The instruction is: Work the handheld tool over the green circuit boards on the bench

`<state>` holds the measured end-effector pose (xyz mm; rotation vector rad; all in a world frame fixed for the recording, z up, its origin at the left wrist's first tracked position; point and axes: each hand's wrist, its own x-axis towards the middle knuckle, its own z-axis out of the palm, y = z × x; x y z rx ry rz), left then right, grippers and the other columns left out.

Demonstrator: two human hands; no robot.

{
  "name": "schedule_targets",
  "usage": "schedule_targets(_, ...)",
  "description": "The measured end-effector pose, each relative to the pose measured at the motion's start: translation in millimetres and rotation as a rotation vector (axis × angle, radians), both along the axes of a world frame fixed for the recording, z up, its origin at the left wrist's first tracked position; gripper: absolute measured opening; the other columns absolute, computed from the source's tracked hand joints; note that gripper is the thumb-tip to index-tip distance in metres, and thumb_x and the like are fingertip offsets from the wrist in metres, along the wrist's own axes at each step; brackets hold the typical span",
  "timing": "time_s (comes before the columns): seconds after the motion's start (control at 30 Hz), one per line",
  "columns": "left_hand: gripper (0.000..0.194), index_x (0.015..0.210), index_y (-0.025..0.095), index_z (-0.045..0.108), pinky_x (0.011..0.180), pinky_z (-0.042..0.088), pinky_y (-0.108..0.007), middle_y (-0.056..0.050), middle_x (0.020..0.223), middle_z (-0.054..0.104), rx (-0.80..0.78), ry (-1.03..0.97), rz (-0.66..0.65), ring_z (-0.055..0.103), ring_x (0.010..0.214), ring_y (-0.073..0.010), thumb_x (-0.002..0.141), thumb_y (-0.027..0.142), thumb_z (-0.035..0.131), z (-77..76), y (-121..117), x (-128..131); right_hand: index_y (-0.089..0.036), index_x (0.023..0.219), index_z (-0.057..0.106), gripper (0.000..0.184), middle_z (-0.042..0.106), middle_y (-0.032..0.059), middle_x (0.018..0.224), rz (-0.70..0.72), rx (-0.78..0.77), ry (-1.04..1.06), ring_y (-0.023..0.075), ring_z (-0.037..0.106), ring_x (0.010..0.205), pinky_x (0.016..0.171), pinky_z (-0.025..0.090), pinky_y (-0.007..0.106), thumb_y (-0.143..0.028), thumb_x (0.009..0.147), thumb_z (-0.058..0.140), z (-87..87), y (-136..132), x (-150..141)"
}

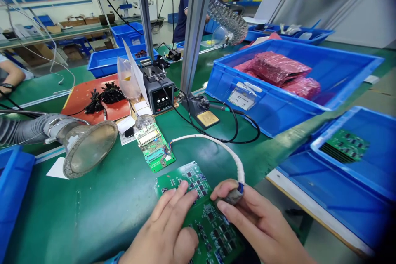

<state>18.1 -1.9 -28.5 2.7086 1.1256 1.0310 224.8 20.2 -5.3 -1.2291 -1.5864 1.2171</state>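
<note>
A large green circuit board (pixel 213 231) with dark chips lies on the bench in front of me. My left hand (pixel 167 227) rests on it, fingers stretched over its upper left part. Between the thumb and fingers of my right hand (pixel 262 218) is a grey, tape-wrapped cable connector (pixel 233 196), held at the board's right edge. I cannot make out whether its tip touches the board. From it a white-sleeved cable (pixel 216 139) curves back to a smaller green board (pixel 154 147) with a small display and a teal socket.
Behind the boards are a soldering station (pixel 161 97) and an iron stand (pixel 204 113) with looped black cord. A fume extraction hood (pixel 89 148) juts in from the left. A blue bin (pixel 269 107) holds pink bags; a blue tray (pixel 371 132) at right holds boards.
</note>
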Motion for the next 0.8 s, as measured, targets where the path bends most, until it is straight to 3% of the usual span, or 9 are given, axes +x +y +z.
schedule_targets(0.07, 0.029, 0.071, 0.019, 0.057, 0.100, 0.049, -0.031, -0.005, 0.125, 0.061, 0.016, 0.039, 0.019, 0.049, 0.127, -0.0188, 0.086, 0.005, 0.037, 2.9, 3, 2, -0.022, 0.090, 0.062, 0.009, 0.065, 0.0030, 0.084, -0.005, -0.002, -0.015, 0.0171, 0.064, 0.081, 0.071, 0.056, 0.021, -0.030, 0.090, 0.058, -2.5, 0, 1)
schedule_targets(0.2, 0.041, 0.103, 0.008, 0.062, 0.086, 0.056, -0.023, -0.007, 0.105, 0.071, 0.121, 0.038, 0.132, 0.066, 0.103, -0.0146, 0.097, 0.014, 0.021, 13.0, 10, 6, -0.024, 0.094, 0.063, 0.007, 0.066, 0.0029, 0.087, 0.006, 0.012, -0.004, 0.0175, 0.066, 0.084, 0.074, 0.057, 0.020, -0.029, 0.090, 0.059, -10.9, 2, 5)
schedule_targets(0.33, 0.051, 0.104, 0.007, 0.062, 0.079, 0.058, -0.023, -0.005, 0.102, 0.072, 0.158, 0.060, 0.146, 0.069, 0.096, -0.0140, 0.102, 0.018, 0.012, 19.2, 13, 6, -0.026, 0.097, 0.063, 0.008, 0.067, 0.0022, 0.089, 0.027, 0.057, 0.015, 0.0166, 0.067, 0.085, 0.077, 0.056, 0.017, -0.024, 0.090, 0.060, -20.6, 5, 9)
schedule_targets(0.53, 0.039, 0.100, 0.013, 0.064, 0.084, 0.056, -0.024, 0.002, 0.102, 0.072, 0.178, 0.072, 0.143, 0.068, 0.099, -0.0132, 0.104, 0.025, 0.027, 15.2, 15, 5, -0.028, 0.101, 0.063, 0.014, 0.067, 0.0007, 0.090, 0.051, 0.151, 0.007, 0.0151, 0.068, 0.084, 0.077, 0.055, 0.015, -0.020, 0.089, 0.060, -26.6, 6, 13)
schedule_targets(0.8, 0.030, 0.092, 0.018, 0.067, 0.098, 0.048, -0.023, 0.003, 0.097, 0.073, 0.204, -0.044, 0.196, 0.066, 0.101, -0.0127, 0.101, 0.028, 0.040, 0.2, 13, 13, -0.032, 0.102, 0.062, 0.019, 0.067, -0.0010, 0.090, 0.068, 0.169, 0.030, 0.0141, 0.068, 0.084, 0.077, 0.055, 0.014, -0.018, 0.088, 0.060, -25.8, 9, 11)
